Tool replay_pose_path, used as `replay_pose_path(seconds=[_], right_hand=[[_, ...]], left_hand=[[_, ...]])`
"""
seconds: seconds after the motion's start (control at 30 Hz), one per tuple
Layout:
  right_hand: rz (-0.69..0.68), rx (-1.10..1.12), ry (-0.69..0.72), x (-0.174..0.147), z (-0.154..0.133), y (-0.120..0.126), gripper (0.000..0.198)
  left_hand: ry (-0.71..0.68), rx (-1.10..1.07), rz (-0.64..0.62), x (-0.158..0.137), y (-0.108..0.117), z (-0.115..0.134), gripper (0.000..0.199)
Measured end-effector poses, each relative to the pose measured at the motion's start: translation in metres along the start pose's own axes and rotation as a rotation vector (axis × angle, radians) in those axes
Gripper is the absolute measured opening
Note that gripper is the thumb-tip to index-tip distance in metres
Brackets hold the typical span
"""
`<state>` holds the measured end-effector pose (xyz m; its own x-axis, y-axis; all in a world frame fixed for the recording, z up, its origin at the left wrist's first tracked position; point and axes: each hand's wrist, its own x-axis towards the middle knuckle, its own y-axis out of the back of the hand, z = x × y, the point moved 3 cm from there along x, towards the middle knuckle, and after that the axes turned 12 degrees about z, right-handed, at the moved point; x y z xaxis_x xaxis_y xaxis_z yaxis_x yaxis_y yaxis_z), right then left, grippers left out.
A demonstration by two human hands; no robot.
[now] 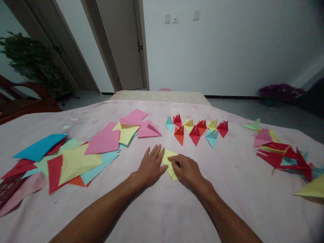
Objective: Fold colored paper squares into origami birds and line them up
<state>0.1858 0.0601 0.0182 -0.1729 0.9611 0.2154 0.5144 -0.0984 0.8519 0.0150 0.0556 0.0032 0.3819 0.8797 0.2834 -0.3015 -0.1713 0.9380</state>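
Observation:
A partly folded sheet of yellow paper (172,174) lies on the tablecloth between my hands, with crease lines near its lower tip. My left hand (151,167) rests flat, fingers stretched out, its fingertips and thumb along the paper's left edge. Curled over the right side of the sheet, my right hand (186,168) has its fingers drawn together and pressed on the paper; part of the sheet is hidden beneath it. Beyond my hands stand several small folded paper pieces in red, orange, yellow and blue, such as a red one (195,135).
Loose coloured paper sheets (78,162) overlap on the left, with pink ones (104,139) further in. A pile of folded paper birds (283,155) lies at the right. The pale pink tablecloth (243,202) covers the table. A wooden chair (30,91) stands at far left.

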Motion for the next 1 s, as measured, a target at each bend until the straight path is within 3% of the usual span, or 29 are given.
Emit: replay_pose_path(seconds=[0.27, 0.47, 0.57, 0.63, 0.8, 0.93, 1.0], right_hand=[[0.0, -0.002, -0.025, 0.001, 0.002, 0.001, 0.032], [-0.001, 0.153, -0.046, 0.008, 0.015, 0.004, 0.028], [0.068, 0.275, -0.088, 0.016, 0.033, 0.008, 0.029], [0.043, 0.3, -0.092, 0.02, 0.046, 0.011, 0.035], [-0.085, 0.302, 0.073, 0.018, 0.056, 0.021, 0.056], [-0.044, 0.27, 0.084, 0.013, 0.051, 0.02, 0.041], [0.019, 0.239, 0.036, 0.013, 0.05, 0.017, 0.029]], left_hand=[[0.118, 0.069, -0.389, 0.017, 0.007, 0.012, 0.11], [0.134, 0.061, -0.51, 0.023, 0.011, 0.021, 0.121], [0.083, 0.059, -0.481, 0.019, 0.011, 0.02, 0.112], [-0.006, 0.05, -0.407, 0.014, 0.01, 0.02, 0.099], [-0.225, -0.021, -0.226, -0.002, 0.01, 0.022, 0.072], [-0.36, -0.186, -0.236, -0.012, 0.015, 0.024, 0.07], [-0.361, -0.313, -0.228, -0.011, 0.015, 0.022, 0.056]])
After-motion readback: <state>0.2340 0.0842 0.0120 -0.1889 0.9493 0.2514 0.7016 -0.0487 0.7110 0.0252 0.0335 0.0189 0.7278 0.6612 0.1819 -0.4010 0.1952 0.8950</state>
